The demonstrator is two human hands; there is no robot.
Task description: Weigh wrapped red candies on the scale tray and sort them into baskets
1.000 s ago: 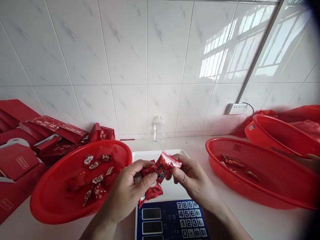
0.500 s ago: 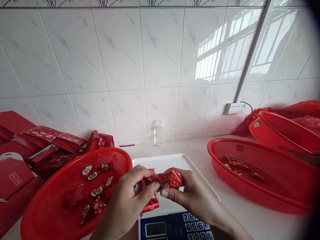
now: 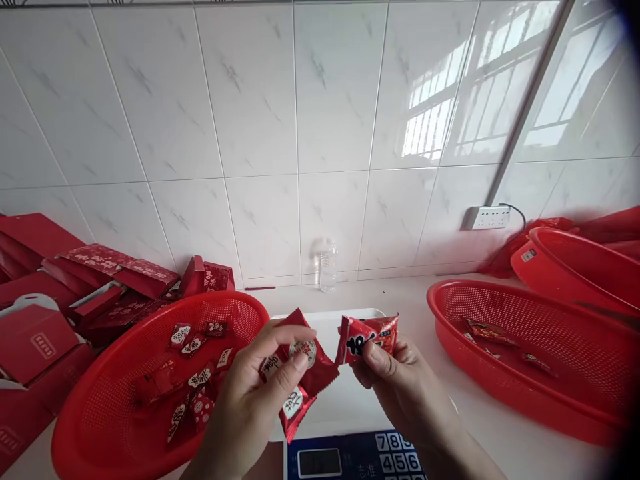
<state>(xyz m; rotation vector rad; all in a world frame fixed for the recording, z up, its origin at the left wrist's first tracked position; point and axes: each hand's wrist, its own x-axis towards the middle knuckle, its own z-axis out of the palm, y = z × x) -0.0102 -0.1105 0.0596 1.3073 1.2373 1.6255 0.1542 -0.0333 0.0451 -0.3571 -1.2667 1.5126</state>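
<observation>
My left hand [image 3: 255,393] is closed on several red snack packets [image 3: 317,367] with white labels, fanned out between thumb and fingers. Just right of them, my right hand [image 3: 405,380] pinches a red packet with black lettering [image 3: 367,339]; its left end almost meets the other packets. Both hands are above the white tray [image 3: 345,410] of a scale, whose blue panel [image 3: 355,450] has a display and number keys. To the left, a red basket [image 3: 93,380] holds several small wrapped packets [image 3: 200,377].
Dark red boxes [image 3: 125,270] are piled at the left. A clear bottle [image 3: 328,267] stands by the tiled wall. At the right, a red basket [image 3: 500,380] holds a few packets, with another basket [image 3: 545,257] behind it. A power strip [image 3: 487,217] is on the wall.
My hands have moved apart. The packets in my left hand are now spread out, and the one in my right hand is separate from them. The view has shifted slightly.
</observation>
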